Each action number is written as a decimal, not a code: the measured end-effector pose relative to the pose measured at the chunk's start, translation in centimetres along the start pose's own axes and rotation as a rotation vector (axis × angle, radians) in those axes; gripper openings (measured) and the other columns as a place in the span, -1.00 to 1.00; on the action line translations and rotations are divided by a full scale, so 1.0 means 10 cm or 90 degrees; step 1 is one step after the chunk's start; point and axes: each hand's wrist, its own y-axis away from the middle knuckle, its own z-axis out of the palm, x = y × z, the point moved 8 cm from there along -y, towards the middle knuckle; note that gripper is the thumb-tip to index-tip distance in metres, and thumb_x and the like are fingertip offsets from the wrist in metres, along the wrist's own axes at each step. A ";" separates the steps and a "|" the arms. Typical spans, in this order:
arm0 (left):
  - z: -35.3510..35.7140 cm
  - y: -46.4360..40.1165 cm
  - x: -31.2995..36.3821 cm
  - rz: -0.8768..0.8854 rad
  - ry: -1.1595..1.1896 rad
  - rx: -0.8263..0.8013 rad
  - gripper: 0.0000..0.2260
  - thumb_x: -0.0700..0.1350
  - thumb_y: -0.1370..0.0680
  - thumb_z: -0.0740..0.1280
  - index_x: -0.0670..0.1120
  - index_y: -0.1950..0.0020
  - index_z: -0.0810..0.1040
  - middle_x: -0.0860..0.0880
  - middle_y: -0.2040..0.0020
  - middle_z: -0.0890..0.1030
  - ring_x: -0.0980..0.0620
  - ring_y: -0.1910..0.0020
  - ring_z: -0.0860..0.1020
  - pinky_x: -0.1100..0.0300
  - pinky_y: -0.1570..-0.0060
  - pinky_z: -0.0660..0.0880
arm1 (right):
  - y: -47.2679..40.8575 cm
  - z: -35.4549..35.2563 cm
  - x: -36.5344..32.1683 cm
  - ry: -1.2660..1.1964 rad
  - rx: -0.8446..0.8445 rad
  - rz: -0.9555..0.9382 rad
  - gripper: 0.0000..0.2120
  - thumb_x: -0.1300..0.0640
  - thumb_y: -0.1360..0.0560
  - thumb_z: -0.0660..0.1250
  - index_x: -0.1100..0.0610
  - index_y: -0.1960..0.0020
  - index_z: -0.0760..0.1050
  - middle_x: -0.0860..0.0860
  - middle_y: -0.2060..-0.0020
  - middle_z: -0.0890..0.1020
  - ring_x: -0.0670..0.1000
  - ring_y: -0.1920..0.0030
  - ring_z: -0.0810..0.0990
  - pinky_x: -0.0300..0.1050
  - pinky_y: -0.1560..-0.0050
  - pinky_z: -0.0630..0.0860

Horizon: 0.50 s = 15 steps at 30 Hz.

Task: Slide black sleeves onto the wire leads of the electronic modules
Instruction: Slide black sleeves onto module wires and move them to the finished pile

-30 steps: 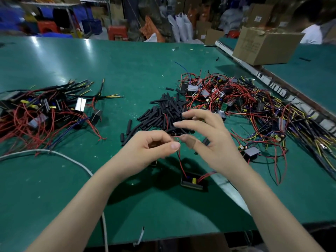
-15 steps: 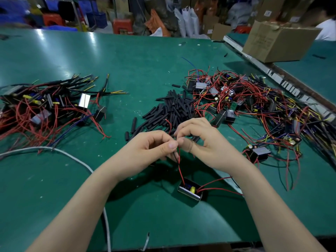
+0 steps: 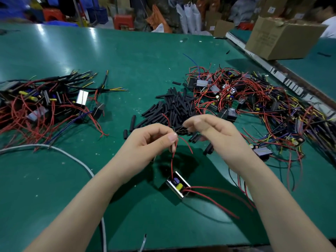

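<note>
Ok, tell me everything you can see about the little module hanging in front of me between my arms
The module is a small rectangular box with a shiny metal-looking casing, open on top, showing a yellow part and a purple one inside. It sits tilted low over the green table; whether it touches the surface is unclear. Red wires leave it: one runs up to the left hand, which pinches it, and two trail off to the right. The right hand grips the bare wire ends near the left fingertips.
</note>
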 end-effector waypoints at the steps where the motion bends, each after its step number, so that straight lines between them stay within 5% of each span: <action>1: -0.01 0.00 -0.01 -0.006 0.004 0.003 -0.86 -0.04 -0.51 0.31 0.01 0.23 0.59 0.05 0.33 0.58 0.17 0.41 0.36 0.38 0.37 0.31 | 0.02 -0.05 -0.04 0.032 0.038 -0.041 -0.88 0.10 -0.54 0.32 -0.08 0.09 0.61 -0.11 0.09 0.66 -0.15 0.04 0.58 -0.22 0.04 0.47; 6: 0.05 0.02 -0.01 -0.009 0.020 -0.016 -0.84 -0.06 -0.52 0.28 0.05 0.23 0.59 0.08 0.34 0.57 0.15 0.38 0.35 0.37 0.34 0.32 | 0.17 -0.06 -0.34 0.220 0.170 -0.298 -0.81 0.29 -0.44 0.41 0.07 0.01 0.58 0.08 0.05 0.58 -0.14 0.01 0.53 -0.39 0.02 0.35; 11: 0.06 0.02 -0.01 -0.014 0.047 -0.020 -0.84 -0.05 -0.52 0.27 0.05 0.23 0.60 0.07 0.35 0.55 0.10 0.35 0.34 0.33 0.33 0.30 | 0.22 0.01 -0.38 0.332 0.210 -0.369 -0.83 0.17 -0.41 0.45 0.11 0.00 0.65 0.03 -0.01 0.58 0.06 0.00 0.49 -0.15 -0.10 0.42; 15: 0.08 0.02 0.00 0.001 0.036 -0.035 -0.84 -0.04 -0.52 0.28 0.05 0.22 0.59 0.07 0.34 0.55 0.12 0.36 0.34 0.34 0.32 0.31 | 0.17 0.07 -0.34 0.310 0.190 -0.332 -0.89 0.14 -0.45 0.40 0.14 0.09 0.68 -0.04 0.06 0.57 -0.01 -0.03 0.43 -0.22 -0.14 0.34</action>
